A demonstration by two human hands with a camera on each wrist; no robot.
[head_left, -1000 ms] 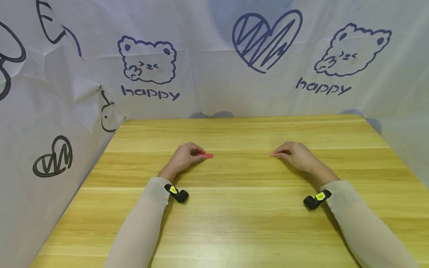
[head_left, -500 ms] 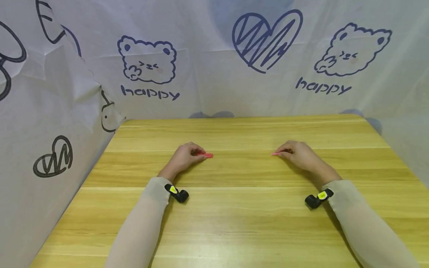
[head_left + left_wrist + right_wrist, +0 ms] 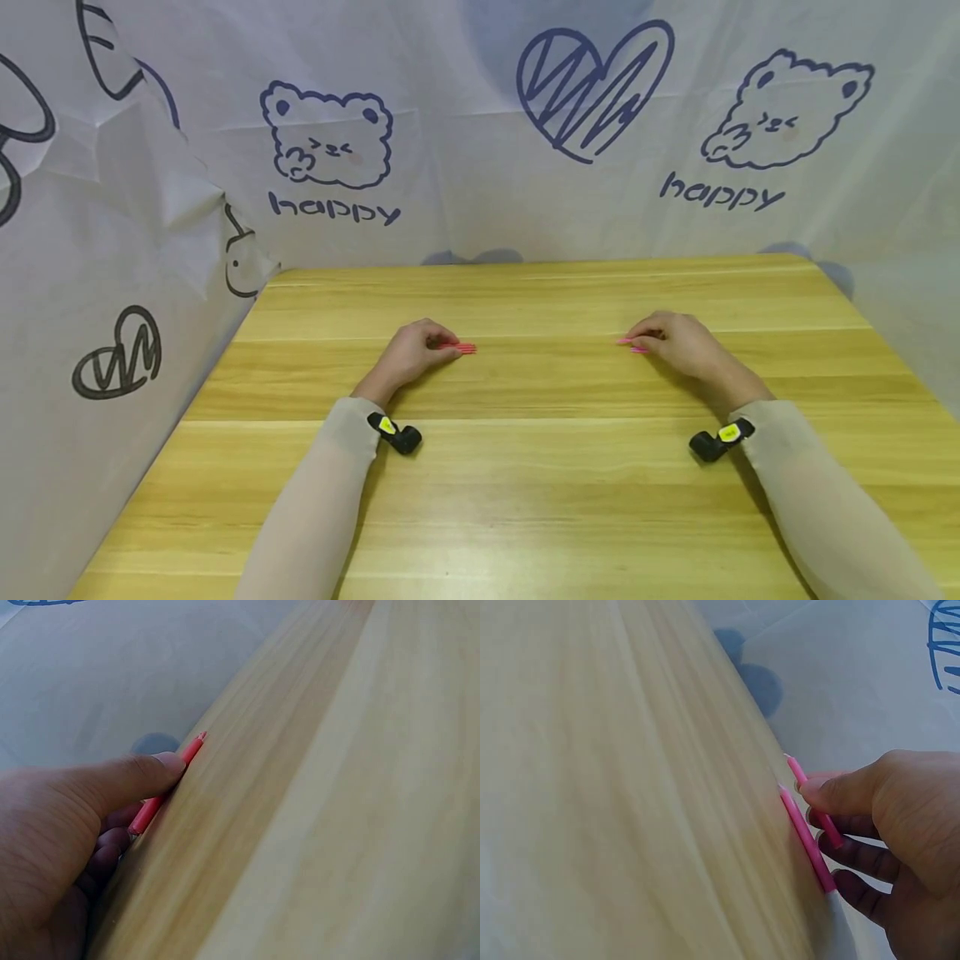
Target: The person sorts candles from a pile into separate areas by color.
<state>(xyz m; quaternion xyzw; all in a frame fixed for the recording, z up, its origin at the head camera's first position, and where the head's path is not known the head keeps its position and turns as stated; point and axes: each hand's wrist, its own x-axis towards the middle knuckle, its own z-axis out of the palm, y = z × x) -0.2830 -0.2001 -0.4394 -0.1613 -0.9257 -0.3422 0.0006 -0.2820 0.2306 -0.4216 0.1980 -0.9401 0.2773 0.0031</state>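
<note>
My left hand [image 3: 415,347] is at the left of the table, its thumb and fingers around several thin red candles [image 3: 467,348] lying side by side. In the left wrist view the thumb lies across a red candle [image 3: 193,750] close to the tabletop. Over on the right, my right hand [image 3: 675,340] pinches a slim pink candle [image 3: 832,829] with a white wick between thumb and fingers. Just beside it a second pink candle [image 3: 808,838] lies on the table, near the curled lower fingers. Part of the red candles is hidden by the left hand.
The wooden table [image 3: 495,467] runs back to a white cloth [image 3: 465,192] with bear and heart drawings. Another cloth side hangs along the left edge. Small black cameras [image 3: 405,439] are strapped on both sleeves.
My right hand has shifted slightly right and lifted its pink candle a little; a second pink candle now shows below it. The left hand and red candles have stayed put.
</note>
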